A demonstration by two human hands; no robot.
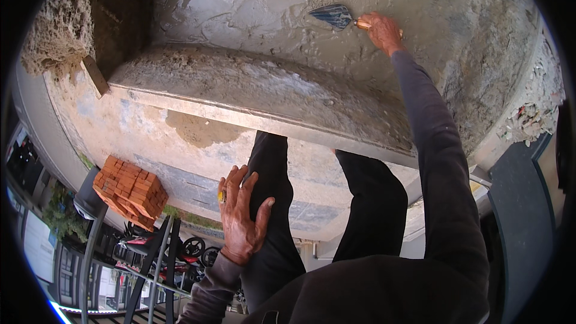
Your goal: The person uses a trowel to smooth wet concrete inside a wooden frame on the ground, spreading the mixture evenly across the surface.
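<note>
- Across the far side spreads the wet grey mortar (258,15), its surface ridged and smeared; from where I stand, it lies beyond the board and under the right hand's reach.
- The long board (258,121) runs crosswise between the mortar and the person's legs (270,174), so the right arm passes over it.
- Well off to the left sits a stack of red bricks (131,189), apart from both hands.
- The trowel (332,17) is out over the mortar, its long axis roughly in line with the board: tip to the person's left, handle to the right. Whether the blade touches the mortar, I can't tell.
- The right hand (382,31) has its fingers wrapped round the handle, so the blade lies directly left of it; this hand is much the nearer.
- The left hand (243,219), fingers loosely spread, rests on the left leg, nothing visible in its grasp.
</note>
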